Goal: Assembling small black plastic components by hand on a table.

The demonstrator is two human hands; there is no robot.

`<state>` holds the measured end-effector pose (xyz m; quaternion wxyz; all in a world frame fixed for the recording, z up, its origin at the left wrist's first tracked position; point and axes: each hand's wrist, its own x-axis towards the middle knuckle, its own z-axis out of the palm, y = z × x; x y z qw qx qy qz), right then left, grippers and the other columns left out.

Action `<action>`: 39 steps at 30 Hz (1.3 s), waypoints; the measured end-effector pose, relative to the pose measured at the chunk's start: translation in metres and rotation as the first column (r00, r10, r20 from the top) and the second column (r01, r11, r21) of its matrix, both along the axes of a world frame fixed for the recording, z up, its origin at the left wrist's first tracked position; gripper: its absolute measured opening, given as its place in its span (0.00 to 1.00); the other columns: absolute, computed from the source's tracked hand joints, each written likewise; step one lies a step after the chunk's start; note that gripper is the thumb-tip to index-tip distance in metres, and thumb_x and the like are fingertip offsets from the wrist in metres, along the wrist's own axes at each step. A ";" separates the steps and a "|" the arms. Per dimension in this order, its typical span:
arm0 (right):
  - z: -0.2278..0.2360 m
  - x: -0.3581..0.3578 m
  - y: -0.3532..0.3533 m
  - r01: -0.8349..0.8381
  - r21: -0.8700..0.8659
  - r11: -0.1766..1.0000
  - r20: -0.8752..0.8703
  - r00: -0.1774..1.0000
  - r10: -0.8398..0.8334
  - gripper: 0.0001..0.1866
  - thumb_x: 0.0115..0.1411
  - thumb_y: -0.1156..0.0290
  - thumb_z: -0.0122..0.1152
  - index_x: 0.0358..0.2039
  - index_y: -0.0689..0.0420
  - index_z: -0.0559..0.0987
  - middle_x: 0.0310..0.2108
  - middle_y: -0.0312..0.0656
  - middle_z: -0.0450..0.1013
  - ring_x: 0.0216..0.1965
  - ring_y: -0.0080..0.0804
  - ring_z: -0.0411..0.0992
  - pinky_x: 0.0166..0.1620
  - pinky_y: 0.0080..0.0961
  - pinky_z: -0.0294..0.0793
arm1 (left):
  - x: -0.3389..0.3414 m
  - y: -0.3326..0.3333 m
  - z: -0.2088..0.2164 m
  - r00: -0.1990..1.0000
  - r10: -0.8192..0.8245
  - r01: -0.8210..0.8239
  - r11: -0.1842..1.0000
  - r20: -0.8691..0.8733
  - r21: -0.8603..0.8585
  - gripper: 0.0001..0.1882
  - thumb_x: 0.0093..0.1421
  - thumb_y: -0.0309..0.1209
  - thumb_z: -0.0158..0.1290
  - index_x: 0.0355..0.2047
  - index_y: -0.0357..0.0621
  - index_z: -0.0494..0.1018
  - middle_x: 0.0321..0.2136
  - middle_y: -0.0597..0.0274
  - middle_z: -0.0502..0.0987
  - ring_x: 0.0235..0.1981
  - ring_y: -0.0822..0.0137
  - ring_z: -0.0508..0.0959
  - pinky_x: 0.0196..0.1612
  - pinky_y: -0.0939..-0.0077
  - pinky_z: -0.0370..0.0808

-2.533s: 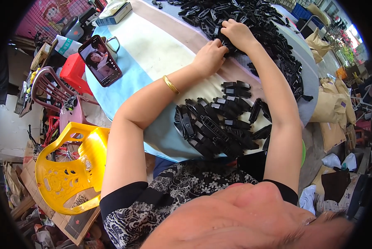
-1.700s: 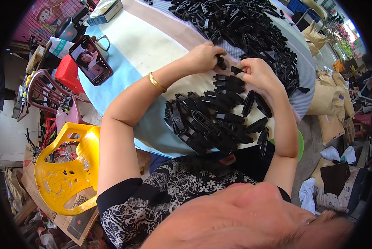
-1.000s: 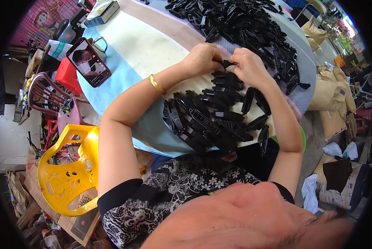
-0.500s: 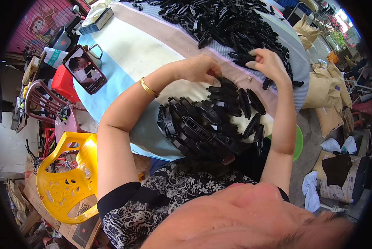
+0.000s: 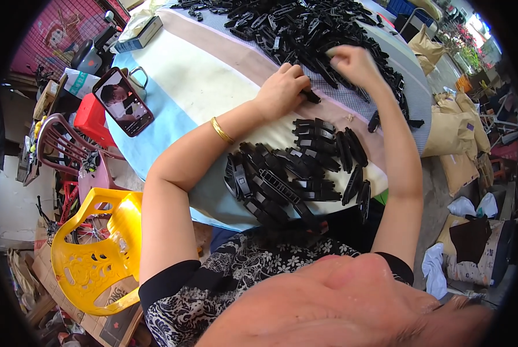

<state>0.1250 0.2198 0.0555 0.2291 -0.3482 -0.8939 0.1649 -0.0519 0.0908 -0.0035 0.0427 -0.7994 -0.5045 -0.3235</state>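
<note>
My left hand (image 5: 283, 89) is above the table's middle, its fingers closed round a small black plastic part (image 5: 312, 98) whose end sticks out beside the fingertips. Over the heap of loose black plastic parts (image 5: 305, 32) at the far side is my right hand (image 5: 356, 66). Its fingers are bent and smeared by motion, so I cannot see whether they grip a part. Close to my body, several black clip-like parts (image 5: 270, 179) lie grouped in rows and stacks. More long black pieces (image 5: 351, 147) lie side by side at the right of this group.
A striped cloth (image 5: 195, 75) covers the table. At its left stand a phone with a lit screen (image 5: 123, 104), a metal-handled mug (image 5: 138, 78) and a tissue box (image 5: 140, 34). A yellow plastic chair (image 5: 97, 254) is at the left. Brown sacks (image 5: 452, 127) stand at the right.
My left hand has moved up and away from the grouped parts, a black part now showing in it. My right hand has shifted farther over the heap, to the upper left.
</note>
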 end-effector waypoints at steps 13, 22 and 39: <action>-0.026 -0.033 0.165 0.263 0.285 0.922 0.246 0.909 -0.336 0.18 0.56 0.67 0.46 0.47 0.46 0.75 0.41 0.49 0.74 0.46 0.45 0.71 0.49 0.42 0.68 | 0.008 -0.007 -0.007 0.981 -0.159 0.158 0.987 0.113 0.014 0.12 0.46 0.30 0.57 0.30 0.41 0.68 0.29 0.57 0.71 0.36 0.55 0.68 0.42 0.67 0.68; -0.002 -0.004 0.056 0.102 0.582 0.807 -0.157 0.988 -0.011 0.14 0.53 0.75 0.50 0.40 0.54 0.78 0.35 0.47 0.75 0.35 0.44 0.74 0.38 0.32 0.74 | 0.004 -0.005 -0.009 0.987 0.002 0.009 0.998 0.163 -0.066 0.13 0.47 0.31 0.57 0.34 0.42 0.75 0.31 0.57 0.75 0.37 0.54 0.71 0.43 0.67 0.69; -0.035 0.026 -0.070 -0.248 0.048 0.968 -0.099 0.963 0.251 0.10 0.42 0.80 0.54 0.30 0.64 0.74 0.28 0.47 0.72 0.33 0.43 0.71 0.36 0.32 0.71 | 0.005 -0.003 -0.008 0.973 0.051 -0.012 0.985 0.225 -0.171 0.12 0.45 0.32 0.58 0.31 0.41 0.76 0.29 0.52 0.74 0.35 0.52 0.73 0.40 0.65 0.70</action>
